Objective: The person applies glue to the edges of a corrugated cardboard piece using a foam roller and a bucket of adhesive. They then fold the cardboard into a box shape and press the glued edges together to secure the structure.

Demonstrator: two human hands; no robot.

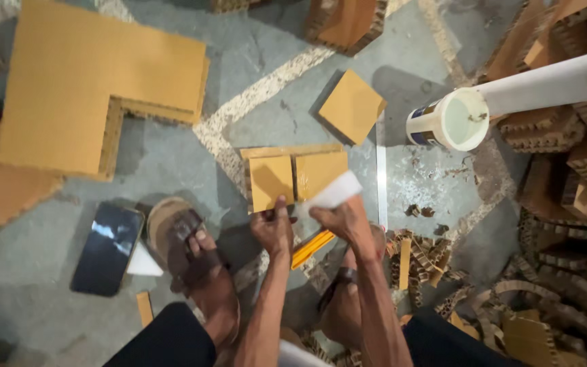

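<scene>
Looking down from the head camera, I see both of my hands at work on the grey floor, just near of a small cardboard piece made of two yellow-brown squares side by side with a strip along their far edge. My left hand is clenched on the near edge of the left square, fingers curled over it. My right hand is grasping a white pad, whether cloth or paper I cannot tell, and presses it against the near corner of the right square. Below the two hands lies a bundle of yellow strips, touching the floor between my wrists.

My left foot in a brown sandal sits to the left of the hands, and a dark phone lies flat just left of that sandal. Far left rests a large L-shaped cardboard block. A single cardboard square lies on the floor beyond the piece I am holding, slightly to the right. Further right stands a white tub with its mouth open, and a white tube lies beside it, leaning on stacked honeycomb cardboard. Loose cardboard scraps are heaped near right of my right hand.
</scene>
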